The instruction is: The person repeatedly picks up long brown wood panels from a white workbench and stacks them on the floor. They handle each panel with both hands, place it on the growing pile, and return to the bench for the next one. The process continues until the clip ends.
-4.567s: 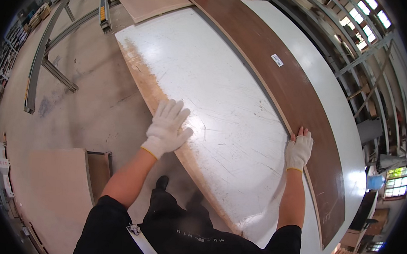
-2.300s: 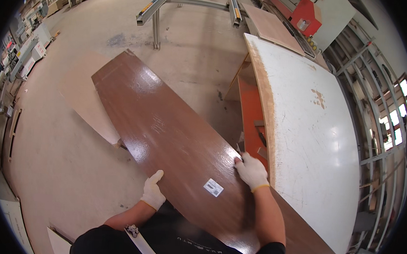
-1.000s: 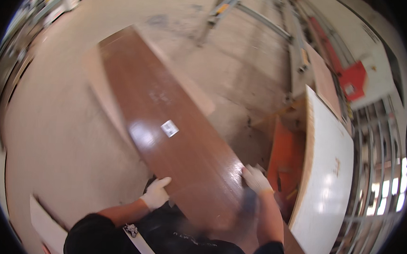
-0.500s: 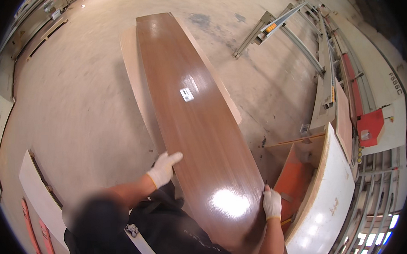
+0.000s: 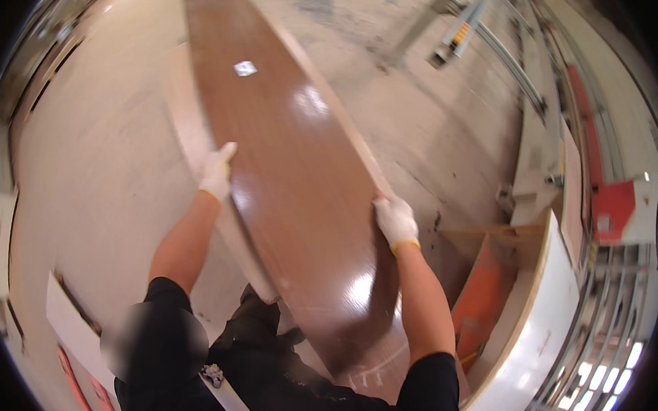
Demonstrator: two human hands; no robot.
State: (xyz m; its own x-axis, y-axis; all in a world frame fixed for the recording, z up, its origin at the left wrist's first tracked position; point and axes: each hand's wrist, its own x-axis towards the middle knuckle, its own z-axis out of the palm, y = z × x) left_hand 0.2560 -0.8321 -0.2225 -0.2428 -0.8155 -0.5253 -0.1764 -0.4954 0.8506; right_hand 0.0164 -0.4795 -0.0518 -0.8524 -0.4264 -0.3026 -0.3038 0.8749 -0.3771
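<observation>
A long glossy brown wood-grain panel (image 5: 292,196) stretches from near my body to the far left, with a small white label (image 5: 245,68) near its far end. My left hand (image 5: 217,171), in a white knitted glove, grips its left edge with the thumb lying over the top face. On the opposite edge, slightly nearer to me, my right hand (image 5: 397,218) is closed round the panel in a matching glove. The fingers under the panel are hidden on both sides. Beneath it lies a paler board (image 5: 187,124), showing along the left side.
A white-faced board (image 5: 535,328) stands at the right by an orange panel (image 5: 482,292). Beyond it runs a machine with a red part (image 5: 613,211) and a metal rail arm (image 5: 461,35). A pale board (image 5: 77,330) and red bars (image 5: 74,382) lie at the lower left.
Both hands have moved forward along the panel's edges, the right one farther and inward. The panel has shifted away from me and to the left, its label now farther off.
</observation>
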